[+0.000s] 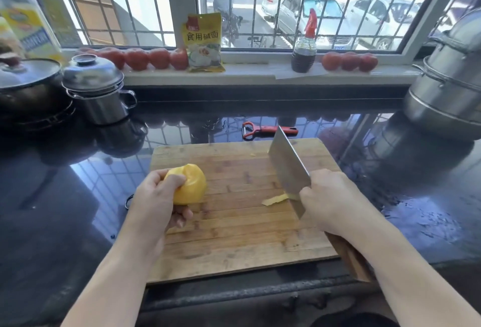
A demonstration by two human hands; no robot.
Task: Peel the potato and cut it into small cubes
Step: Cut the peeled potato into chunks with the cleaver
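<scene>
On the far left stands one big bottle point(24, 21) with a yellow label; its writing is too blurry to read. Near it sit one dark pan with a lid point(28, 76) and one small steel pot point(97, 89) with a lid. On the windowsill point(260, 71) lie eight red tomatoes, five on the left point(138, 58) and three on the right point(350, 61). Between them stand one yellow bag point(204, 42) that reads "食用碱面" and one dark sauce bottle point(304, 50) with a red cap.

The left hand point(156, 204) holds the one peeled yellow potato point(188, 184). Its grip is curled around the left end of the potato, with fingers on top and the thumb below. The potato is at the left side of the one wooden board point(234, 222) on the black worktop point(65, 196).

One red peeler point(268, 130) lies on the worktop just past the far edge of the board. One strip of peel point(276, 199) lies on the board, touching the blade. The right hand point(333, 199) has its grip wrapped tight around the one big knife point(287, 165) where the blade ends. The blade points away, tilted. On the far right stands one stack of steel steamer pots point(447, 92).
</scene>
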